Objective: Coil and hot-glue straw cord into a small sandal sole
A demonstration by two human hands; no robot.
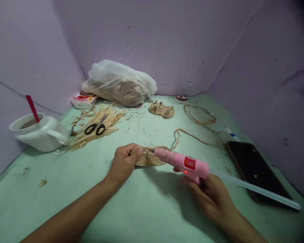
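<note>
My left hand (126, 160) grips the left end of a coiled straw-rope sole (150, 158), thumb on top, holding it just above the table. In my right hand (207, 194) is a pink hot glue gun (177, 160) with a red light lit. Its nozzle points left and lies at the sole's upper face; whether it touches cannot be made out. A long clear glue stick (255, 189) sticks out of the gun's back. From the sole's right end a braided straw cord (195, 136) trails back and right across the table.
Black-handled scissors (95, 129) lie on loose straw (108, 118), beside a white mug (45, 135). Behind stand a plastic bag of fibre (121, 84), a small box (83, 101), a finished-looking straw slipper (162, 109) and a dish of beads (181, 98). A dark tablet-like slab (255, 168) lies right.
</note>
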